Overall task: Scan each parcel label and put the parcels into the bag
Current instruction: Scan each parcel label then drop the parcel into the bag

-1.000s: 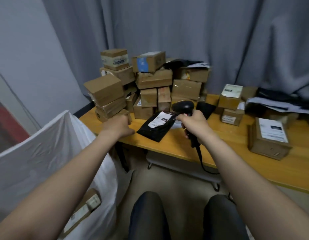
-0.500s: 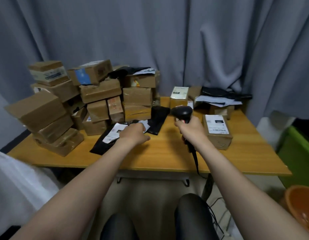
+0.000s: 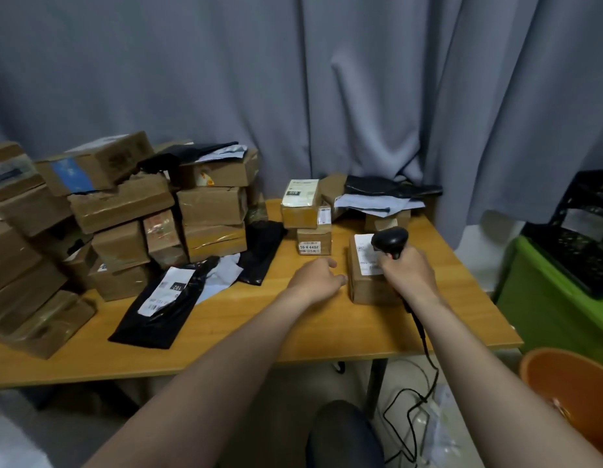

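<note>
My right hand (image 3: pixel 410 271) grips a black barcode scanner (image 3: pixel 390 241), its head over the white label of a brown cardboard parcel (image 3: pixel 367 282) lying flat on the wooden table (image 3: pixel 246 332). My left hand (image 3: pixel 315 280) hovers just left of that parcel with loosely curled fingers, holding nothing, its fingertips close to the box's left edge. A black poly mailer (image 3: pixel 158 309) with a white label lies to the left. A corner of the white bag (image 3: pixel 9 447) shows at the bottom left.
A tall stack of cardboard boxes (image 3: pixel 124 211) fills the table's left and back. Small boxes (image 3: pixel 305 211) and black mailers with papers (image 3: pixel 381 194) sit at the back right. A green bin (image 3: pixel 557 298) and an orange basin (image 3: pixel 574 393) stand on the right. The scanner cable (image 3: pixel 425 359) hangs off the front edge.
The view has swung right, away from the white bag. My left hand moved from the box stack across the black mailer to beside the right parcel. The scanner moved over that parcel's label.
</note>
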`<state>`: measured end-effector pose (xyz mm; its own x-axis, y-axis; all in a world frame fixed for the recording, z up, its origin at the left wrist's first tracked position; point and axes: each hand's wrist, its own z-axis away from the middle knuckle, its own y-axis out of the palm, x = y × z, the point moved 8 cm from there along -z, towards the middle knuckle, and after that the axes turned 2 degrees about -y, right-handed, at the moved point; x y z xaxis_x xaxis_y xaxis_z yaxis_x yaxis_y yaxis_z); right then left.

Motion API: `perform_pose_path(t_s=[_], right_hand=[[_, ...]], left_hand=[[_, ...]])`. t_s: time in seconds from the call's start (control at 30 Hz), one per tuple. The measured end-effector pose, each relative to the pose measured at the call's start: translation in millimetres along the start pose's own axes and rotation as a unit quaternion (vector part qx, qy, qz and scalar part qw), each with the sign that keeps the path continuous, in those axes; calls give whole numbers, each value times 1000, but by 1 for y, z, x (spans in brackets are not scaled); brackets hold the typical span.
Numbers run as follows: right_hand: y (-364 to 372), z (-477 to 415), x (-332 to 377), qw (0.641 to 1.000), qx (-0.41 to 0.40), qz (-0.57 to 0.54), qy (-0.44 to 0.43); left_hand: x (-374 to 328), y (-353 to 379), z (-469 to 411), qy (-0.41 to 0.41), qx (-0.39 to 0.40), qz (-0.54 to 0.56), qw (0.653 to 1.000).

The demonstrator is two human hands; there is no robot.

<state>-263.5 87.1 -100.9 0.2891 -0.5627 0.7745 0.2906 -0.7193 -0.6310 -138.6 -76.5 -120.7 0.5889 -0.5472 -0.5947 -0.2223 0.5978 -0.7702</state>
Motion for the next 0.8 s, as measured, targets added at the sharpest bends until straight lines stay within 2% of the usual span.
perform_pose_path(t_s=[0.13, 0.27, 0.33, 0.43, 0.53, 0.63, 0.8], right_hand=[[8, -4, -15, 998, 28, -58, 19], [14, 0, -14, 997, 37, -72, 16], [17, 4, -8, 995, 45, -90, 15], [25, 11, 8, 992, 61, -112, 6], [33, 20, 28, 988, 78, -130, -8], [33, 36, 62, 983, 106, -146, -38], [24, 66, 131, 971, 117, -183, -100]], left_hand=[[-11, 28, -6, 0, 44, 85, 995], [2, 29, -7, -50, 19, 178, 983], [16, 28, -3, -96, 38, 254, 962], [33, 25, 6, -159, 73, 381, 908], [45, 6, 18, -166, 87, 419, 888], [60, -28, 32, -131, 45, 409, 902], [91, -103, 56, -69, -78, 400, 911]])
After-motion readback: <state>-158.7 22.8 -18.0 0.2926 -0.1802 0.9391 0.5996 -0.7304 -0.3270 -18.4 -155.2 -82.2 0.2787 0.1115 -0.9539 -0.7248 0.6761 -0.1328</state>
